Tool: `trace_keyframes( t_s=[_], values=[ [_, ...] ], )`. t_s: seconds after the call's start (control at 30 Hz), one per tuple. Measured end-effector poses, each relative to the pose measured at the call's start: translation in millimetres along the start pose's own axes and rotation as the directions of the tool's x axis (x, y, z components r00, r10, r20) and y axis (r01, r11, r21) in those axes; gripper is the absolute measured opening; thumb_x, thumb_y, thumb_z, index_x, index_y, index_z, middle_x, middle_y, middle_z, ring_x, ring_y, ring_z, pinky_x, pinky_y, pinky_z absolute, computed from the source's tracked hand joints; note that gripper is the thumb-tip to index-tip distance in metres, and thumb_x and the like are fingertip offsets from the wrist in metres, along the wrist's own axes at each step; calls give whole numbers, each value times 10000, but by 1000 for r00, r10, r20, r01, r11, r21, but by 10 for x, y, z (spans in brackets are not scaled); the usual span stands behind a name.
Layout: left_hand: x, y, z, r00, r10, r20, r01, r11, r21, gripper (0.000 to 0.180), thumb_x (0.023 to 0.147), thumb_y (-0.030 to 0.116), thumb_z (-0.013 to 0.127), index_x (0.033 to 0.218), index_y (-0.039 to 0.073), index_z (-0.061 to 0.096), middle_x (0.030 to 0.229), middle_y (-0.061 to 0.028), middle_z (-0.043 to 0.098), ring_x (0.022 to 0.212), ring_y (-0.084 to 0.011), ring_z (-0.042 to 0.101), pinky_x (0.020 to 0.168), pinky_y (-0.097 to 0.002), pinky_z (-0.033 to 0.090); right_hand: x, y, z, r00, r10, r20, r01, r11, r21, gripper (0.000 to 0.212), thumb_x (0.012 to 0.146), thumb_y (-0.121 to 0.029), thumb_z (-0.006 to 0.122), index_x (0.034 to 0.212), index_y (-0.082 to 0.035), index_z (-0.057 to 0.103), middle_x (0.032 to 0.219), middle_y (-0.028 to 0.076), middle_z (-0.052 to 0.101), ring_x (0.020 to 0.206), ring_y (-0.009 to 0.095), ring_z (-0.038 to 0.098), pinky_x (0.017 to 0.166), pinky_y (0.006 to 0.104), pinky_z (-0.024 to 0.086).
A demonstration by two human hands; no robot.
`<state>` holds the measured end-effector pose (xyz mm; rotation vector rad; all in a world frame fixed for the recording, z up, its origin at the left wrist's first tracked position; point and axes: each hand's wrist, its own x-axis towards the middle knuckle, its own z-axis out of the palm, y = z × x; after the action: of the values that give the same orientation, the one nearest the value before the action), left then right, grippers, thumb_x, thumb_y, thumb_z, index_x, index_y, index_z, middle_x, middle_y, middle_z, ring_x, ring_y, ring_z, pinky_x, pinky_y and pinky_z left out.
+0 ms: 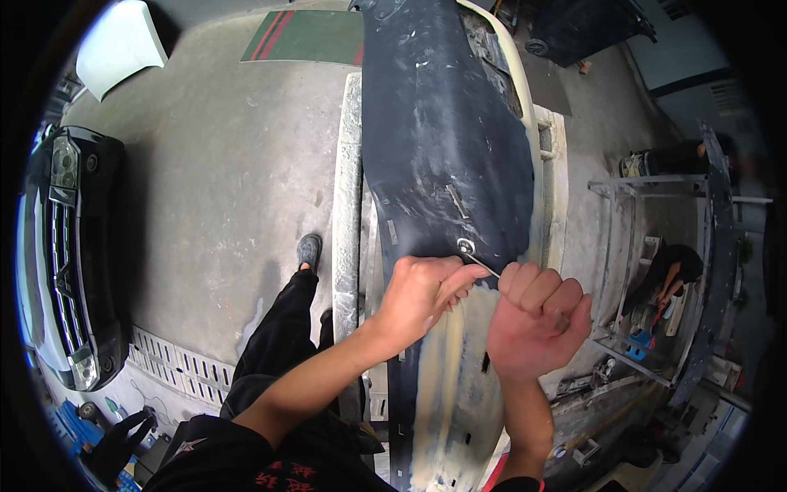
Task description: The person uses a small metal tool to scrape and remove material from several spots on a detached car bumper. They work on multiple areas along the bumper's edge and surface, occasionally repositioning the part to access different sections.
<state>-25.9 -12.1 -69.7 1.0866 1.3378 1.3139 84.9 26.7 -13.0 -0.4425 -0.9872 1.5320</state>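
So, we've got our right hand point(539, 320) fisted around a thin metal rod point(487, 266), its tip at the round fitting point(466, 247) near the dark panel's point(447, 148) right edge. Left hand's point(422, 293) fingers are bunched beside it (can't tell if they're pinching anything). Fitting's in the panel; looks mid-job, what's left is unclear.

At left, I see a car point(78, 262); upper left, a white panel point(121, 49); upper centre, a green sheet point(316, 38), red-striped; right, a metal rack point(668, 179).
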Motion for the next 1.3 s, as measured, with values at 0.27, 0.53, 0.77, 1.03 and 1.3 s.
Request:
trace_keyframes(
  t_s=[0.27,0.53,0.77,1.03,1.3],
  values=[
    [-1,-20,3,1000,-18,24,18,1000,10,211,888,156,610,801,-29,664,583,-94,576,477,-141,546,456,-273,436,-4,-20,-67,1000,18,12,-18,1000,1,407,968,-339,259,617,-132,261,576,2,289,563,152,243,588,335,245],
    [4,-11,13,1000,-25,10,25,999,27,227,884,159,617,766,-32,651,578,-93,579,473,-141,547,449,-275,435,-3,-19,-92,999,24,23,-24,1000,-6,408,966,-342,247,619,-128,269,574,6,299,566,153,252,590,336,252],
    [13,7,12,999,-38,-10,38,998,41,287,893,164,618,707,-54,642,575,-66,596,490,-86,545,455,-231,458,44,13,-131,997,50,52,-52,998,24,390,957,-329,256,623,-127,266,572,7,296,572,154,254,598,342,255],
    [18,11,41,999,-49,-6,49,998,49,297,895,187,609,706,-42,629,538,-88,550,457,-136,532,441,-275,421,33,-29,-126,998,17,62,-19,999,36,374,954,-309,254,623,-136,267,558,-9,265,558,142,219,579,333,221],
    [15,23,53,998,-58,-29,60,996,68,321,890,205,620,680,-38,619,535,-84,560,442,-136,530,431,-268,423,70,-43,-228,989,88,118,-97,993,67,386,942,-340,285,617,-130,273,572,-2,285,570,153,236,592,340,241]
  ],
)
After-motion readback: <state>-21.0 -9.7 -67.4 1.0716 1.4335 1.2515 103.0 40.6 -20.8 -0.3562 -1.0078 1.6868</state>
